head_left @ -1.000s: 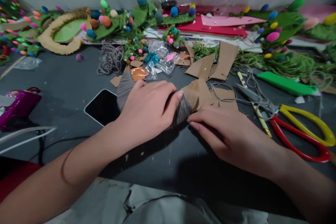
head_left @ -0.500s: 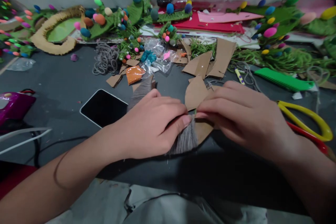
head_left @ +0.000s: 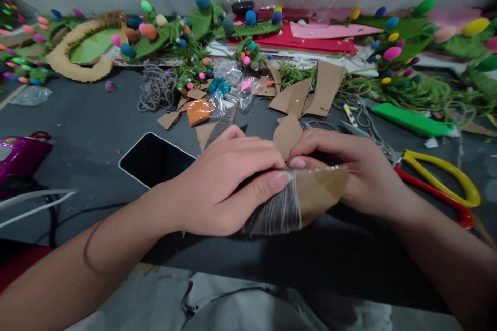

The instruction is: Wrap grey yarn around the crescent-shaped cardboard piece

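My left hand (head_left: 236, 186) is closed on a curved cardboard piece (head_left: 320, 191), its thumb pressing on the grey yarn (head_left: 277, 212) wound around the middle. A wrapped end of this piece (head_left: 223, 126) pokes out beyond the left fingers, and its bare brown end points right. At the upper edge, the fingertips of my right hand (head_left: 345, 165) are pinched together, partly behind the cardboard; what they hold is hidden. A loose cardboard petal (head_left: 288, 134) lies just past the fingers. Left of the hands is a phone (head_left: 155, 159) with a dark screen.
Scissors (head_left: 438, 176) with yellow and red handles lie at the right, below a green comb (head_left: 413, 119). Beyond the hands are cardboard scraps (head_left: 324, 88), tangled grey yarn (head_left: 157, 88) and an orange packet (head_left: 200, 111). Green decorations with coloured balls (head_left: 149, 31) line the wall.
The cardboard piece has tilted up, so more of its bare right end faces me. My right hand has moved behind its upper edge, and the scissors' blades have come into view.
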`<state>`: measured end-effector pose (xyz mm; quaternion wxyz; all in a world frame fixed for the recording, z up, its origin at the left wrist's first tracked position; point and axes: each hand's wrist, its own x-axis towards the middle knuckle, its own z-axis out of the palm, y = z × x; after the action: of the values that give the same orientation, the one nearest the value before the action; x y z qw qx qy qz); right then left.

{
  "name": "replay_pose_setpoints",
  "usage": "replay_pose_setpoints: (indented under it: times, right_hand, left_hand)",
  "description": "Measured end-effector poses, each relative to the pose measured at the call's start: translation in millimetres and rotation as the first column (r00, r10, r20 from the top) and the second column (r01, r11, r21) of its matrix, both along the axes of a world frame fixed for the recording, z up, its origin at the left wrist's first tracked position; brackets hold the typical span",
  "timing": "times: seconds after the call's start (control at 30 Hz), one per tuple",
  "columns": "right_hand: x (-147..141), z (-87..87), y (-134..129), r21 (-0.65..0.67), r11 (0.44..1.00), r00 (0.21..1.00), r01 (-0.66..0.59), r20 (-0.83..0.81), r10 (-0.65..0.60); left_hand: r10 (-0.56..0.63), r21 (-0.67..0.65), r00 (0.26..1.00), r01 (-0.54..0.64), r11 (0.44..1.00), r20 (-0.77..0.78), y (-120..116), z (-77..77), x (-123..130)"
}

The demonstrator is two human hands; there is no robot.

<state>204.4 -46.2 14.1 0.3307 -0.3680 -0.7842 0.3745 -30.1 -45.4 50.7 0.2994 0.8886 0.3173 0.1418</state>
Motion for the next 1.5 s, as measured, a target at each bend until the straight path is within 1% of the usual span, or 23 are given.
replay_pose_setpoints:
  times: [0.1,0.2,0.3,0.4,0.5,0.63,0.73,0.8,0.9,1.0,1.1,1.2,1.23,1.3,1.37,1.43,1.47,1.5]
  right_hand:
    - [-3.8,-1.6,-5.6,0.011,0.998,0.997,0.064,-0.042,-0.064]
    - [-7.9,-1.8,-11.9,0.068,0.993,0.995,0.099,0.017,-0.1]
    - [-10.5,-2.2,-17.3,0.174,0.982,0.992,0.076,0.087,-0.092]
    - [-10.4,-4.1,-20.7,0.244,0.969,0.98,0.035,0.181,-0.08]
    - [-7.2,-6.8,-21.6,0.313,0.95,0.956,-0.014,0.281,-0.078]
    - [-1.2,-8.3,-19.7,0.434,0.894,0.913,-0.108,0.398,-0.084]
    - [1.9,-6.5,-17.7,0.52,0.831,0.879,-0.196,0.469,-0.087]
    - [3.5,-4.3,-16.3,0.531,0.813,0.872,-0.239,0.485,-0.061]
    - [5.8,-1.2,-14.4,0.505,0.824,0.887,-0.256,0.461,-0.007]
    - [7.5,0.6,-11.8,0.478,0.846,0.913,-0.235,0.407,0.023]
    - [8.3,2.3,-7.9,0.38,0.906,0.948,-0.184,0.312,0.062]
    - [8.7,4.2,-3.1,0.175,0.981,0.983,-0.089,0.174,0.059]
    - [8.6,4.5,-1.8,0.102,0.993,0.99,-0.06,0.131,0.047]
    - [7.5,4.6,-0.6,-0.013,1.0,0.998,-0.023,0.065,0.024]
    - [4.9,3.9,-2.0,-0.076,0.997,1.0,-0.014,0.017,0.015]
    - [0.9,2.6,-5.6,-0.101,0.995,1.0,-0.005,-0.02,0.003]
    - [-1.5,1.7,-7.9,-0.096,0.995,0.999,0.004,-0.041,-0.008]
    - [-4.1,0.6,-10.3,-0.083,0.996,0.998,0.017,-0.058,-0.022]
  left_hand:
    - [0.168,-0.032,0.984,-0.166,0.986,0.062,4.2,-2.0,0.0]
    - [0.315,-0.061,0.944,-0.31,0.949,0.095,8.5,-5.3,-0.1]
    - [0.394,0.014,0.918,-0.395,0.919,0.039,11.7,-8.2,-0.5]
    - [0.433,0.091,0.901,-0.429,0.899,-0.034,13.3,-9.6,-0.4]
    - [0.426,0.118,0.9,-0.415,0.902,-0.091,13.6,-10.1,0.2]
    - [0.355,0.143,0.914,-0.332,0.932,-0.193,12.5,-12.4,1.2]
    - [0.27,0.151,0.934,-0.239,0.959,-0.236,10.5,-14.8,1.4]
    - [0.187,0.115,0.95,-0.162,0.98,-0.251,8.7,-15.0,1.3]
    - [0.052,0.02,0.966,-0.048,0.999,-0.253,4.9,-12.4,1.0]
    - [-0.059,-0.063,0.976,0.046,0.997,-0.21,2.0,-8.7,1.0]
    - [-0.108,-0.089,0.983,0.096,0.991,-0.146,2.1,-6.5,0.5]
    - [-0.111,-0.065,0.991,0.107,0.992,-0.069,3.5,-5.4,-1.1]
    - [-0.107,-0.055,0.994,0.104,0.993,-0.036,3.6,-4.9,-1.9]
    - [-0.1,-0.042,0.995,0.101,0.994,0.022,3.2,-4.0,-3.4]
    - [-0.107,-0.042,0.992,0.11,0.993,0.068,2.5,-3.3,-4.2]
    - [-0.09,-0.062,0.99,0.097,0.993,0.108,2.6,-3.2,-3.7]
    - [-0.047,-0.079,0.99,0.058,0.995,0.136,3.1,-3.5,-3.1]
    - [0.025,-0.096,0.986,-0.009,0.995,0.166,4.1,-4.0,-2.3]
